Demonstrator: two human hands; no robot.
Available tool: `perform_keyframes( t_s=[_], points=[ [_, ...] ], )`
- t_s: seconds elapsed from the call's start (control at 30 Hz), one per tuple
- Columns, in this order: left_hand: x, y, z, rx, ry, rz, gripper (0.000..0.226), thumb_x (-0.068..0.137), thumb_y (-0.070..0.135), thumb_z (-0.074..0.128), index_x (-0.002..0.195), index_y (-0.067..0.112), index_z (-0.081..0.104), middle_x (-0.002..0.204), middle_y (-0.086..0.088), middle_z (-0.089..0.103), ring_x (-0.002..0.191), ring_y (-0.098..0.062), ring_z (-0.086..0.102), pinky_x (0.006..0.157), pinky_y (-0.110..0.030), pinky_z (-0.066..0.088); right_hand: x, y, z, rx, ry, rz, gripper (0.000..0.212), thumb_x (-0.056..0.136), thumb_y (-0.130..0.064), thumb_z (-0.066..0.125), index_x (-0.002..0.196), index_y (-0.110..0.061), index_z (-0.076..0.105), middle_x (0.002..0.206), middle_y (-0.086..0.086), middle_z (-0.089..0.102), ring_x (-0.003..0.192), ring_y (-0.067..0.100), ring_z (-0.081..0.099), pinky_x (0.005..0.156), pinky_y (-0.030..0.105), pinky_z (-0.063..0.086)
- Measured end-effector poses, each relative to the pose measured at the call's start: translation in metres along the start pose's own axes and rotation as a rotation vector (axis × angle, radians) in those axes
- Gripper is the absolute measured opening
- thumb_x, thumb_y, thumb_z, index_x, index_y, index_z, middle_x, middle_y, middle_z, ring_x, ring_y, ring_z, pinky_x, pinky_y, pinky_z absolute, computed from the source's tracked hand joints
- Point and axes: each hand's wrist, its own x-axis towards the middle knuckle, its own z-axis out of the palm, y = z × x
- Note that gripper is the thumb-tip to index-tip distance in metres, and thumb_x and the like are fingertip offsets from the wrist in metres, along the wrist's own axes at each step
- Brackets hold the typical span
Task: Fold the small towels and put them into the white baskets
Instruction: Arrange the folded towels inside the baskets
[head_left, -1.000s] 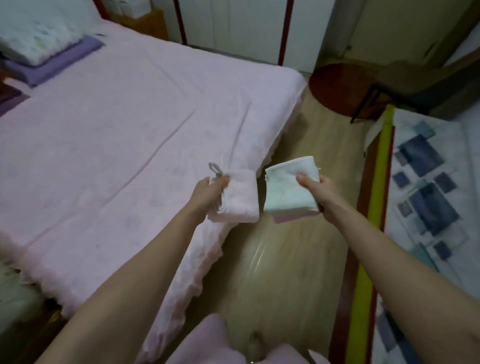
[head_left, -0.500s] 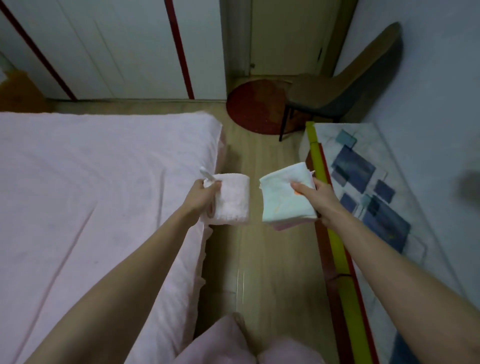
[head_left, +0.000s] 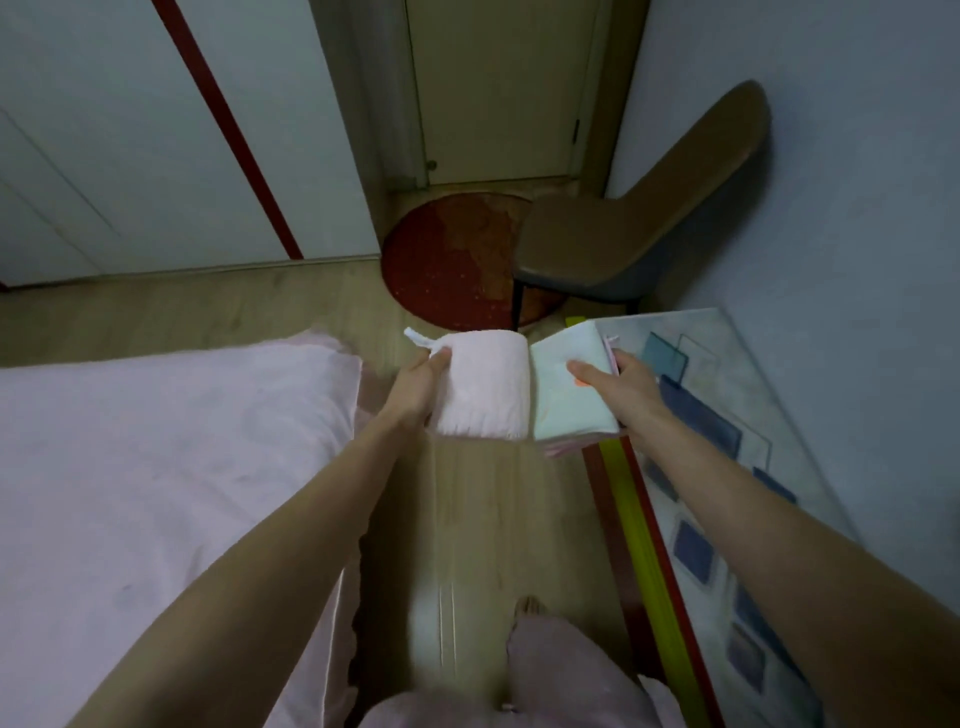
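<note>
While no basket is showing, both folded towels are riding in hand beside the bed (head_left: 156, 441).
Left hand (head_left: 415, 389) fingers are pinching the pink towel (head_left: 483, 384); right hand (head_left: 628, 384) fingers are clamping the white towel (head_left: 566, 410), likely keeping folds intact for carrying.

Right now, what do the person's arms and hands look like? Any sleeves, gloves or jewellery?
Both forearms are bare all the way to the bottom edge of the picture: no sleeves show. The left hand and the right hand wear no gloves, and no watch, bracelet or ring can be seen on the parts in view. The only clothing visible is pale pink fabric at the bottom of the head view.
</note>
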Motion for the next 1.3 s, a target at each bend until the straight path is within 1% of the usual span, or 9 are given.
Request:
perform_keyframes(
  t_s=[0.07, 0.13, 0.3, 0.47, 0.6, 0.8, 0.93, 1.17, 1.3],
  points=[
    [0.052, 0.027, 0.005, 0.002, 0.045, -0.035, 0.045, 0.101, 0.042, 0.038, 0.133, 0.014, 0.052, 0.129, -0.010, 0.058, 0.118, -0.028, 0.055, 0.106, -0.048, 0.040, 0.054, -0.036, 0.014, 0.001, -0.041, -0.004, 0.043, 0.083, -0.039, 0.071, 0.119, -0.022, 0.054, 0.104, -0.001, 0.063, 0.078, 0.007, 0.061, 0.052, 0.019, 0.044],
    [0.096, 0.049, 0.003, 0.021, 0.105, -0.021, 0.047, 0.100, 0.046, 0.036, 0.135, 0.017, 0.047, 0.131, -0.007, 0.056, 0.118, -0.027, 0.054, 0.105, -0.045, 0.040, 0.105, -0.068, 0.032, 0.000, -0.072, 0.014, 0.039, 0.083, -0.038, 0.071, 0.115, -0.025, 0.054, 0.105, -0.001, 0.063, 0.083, 0.011, 0.063, 0.058, 0.022, 0.049],
    [0.219, 0.097, -0.017, 0.058, 0.225, 0.035, 0.061, 0.085, 0.067, 0.050, 0.127, 0.022, 0.052, 0.114, 0.001, 0.062, 0.099, -0.018, 0.060, 0.083, -0.033, 0.047, 0.228, -0.126, 0.088, 0.054, -0.134, 0.040, 0.036, 0.083, -0.032, 0.073, 0.114, -0.021, 0.058, 0.104, 0.002, 0.067, 0.088, 0.018, 0.066, 0.069, 0.031, 0.055],
    [0.362, 0.152, -0.056, 0.109, 0.129, -0.096, 0.074, 0.088, 0.067, 0.042, 0.139, 0.013, 0.042, 0.136, -0.012, 0.052, 0.119, -0.028, 0.052, 0.103, -0.041, 0.040, 0.352, -0.181, 0.144, 0.114, -0.125, 0.065, 0.035, 0.084, -0.039, 0.071, 0.111, -0.020, 0.061, 0.098, 0.002, 0.070, 0.086, 0.018, 0.068, 0.062, 0.028, 0.054],
    [0.456, 0.215, -0.092, 0.139, 0.200, 0.008, 0.063, 0.096, 0.057, 0.038, 0.138, 0.011, 0.045, 0.137, -0.014, 0.052, 0.120, -0.028, 0.051, 0.101, -0.038, 0.037, 0.441, -0.235, 0.185, 0.167, -0.118, 0.062, 0.029, 0.082, -0.041, 0.072, 0.104, -0.024, 0.063, 0.098, 0.002, 0.071, 0.086, 0.019, 0.070, 0.068, 0.031, 0.058],
    [0.573, 0.253, -0.171, 0.113, 0.372, 0.006, 0.058, 0.094, 0.059, 0.040, 0.121, 0.010, 0.057, 0.118, -0.011, 0.061, 0.093, -0.017, 0.053, 0.081, -0.032, 0.039, 0.568, -0.304, 0.255, 0.142, -0.174, 0.043, 0.043, 0.084, -0.047, 0.068, 0.120, -0.025, 0.060, 0.102, 0.001, 0.071, 0.091, 0.021, 0.070, 0.082, 0.041, 0.058],
    [0.648, 0.254, -0.252, 0.009, 0.547, -0.064, 0.060, 0.091, 0.058, 0.049, 0.123, 0.009, 0.060, 0.122, -0.012, 0.061, 0.109, -0.025, 0.058, 0.090, -0.031, 0.042, 0.663, -0.352, 0.349, 0.097, -0.290, 0.042, 0.045, 0.084, -0.047, 0.068, 0.122, -0.023, 0.062, 0.105, 0.001, 0.071, 0.094, 0.022, 0.069, 0.085, 0.043, 0.057],
    [0.700, 0.256, -0.406, -0.083, 0.853, -0.238, 0.057, 0.089, 0.061, 0.048, 0.122, 0.016, 0.060, 0.116, -0.008, 0.063, 0.106, -0.027, 0.059, 0.095, -0.037, 0.045, 0.752, -0.444, 0.570, -0.037, -0.658, 0.031, 0.034, 0.084, -0.037, 0.072, 0.109, -0.014, 0.067, 0.104, 0.005, 0.072, 0.093, 0.022, 0.069, 0.082, 0.038, 0.057],
    [0.695, 0.240, -0.493, -0.174, 1.059, -0.307, 0.047, 0.092, 0.058, 0.047, 0.104, 0.015, 0.064, 0.095, -0.003, 0.063, 0.095, -0.024, 0.060, 0.082, -0.031, 0.043, 0.753, -0.482, 0.701, -0.109, -0.890, -0.005, 0.021, 0.084, -0.036, 0.071, 0.094, -0.018, 0.067, 0.100, 0.003, 0.072, 0.090, 0.019, 0.069, 0.078, 0.033, 0.056]
  ],
)
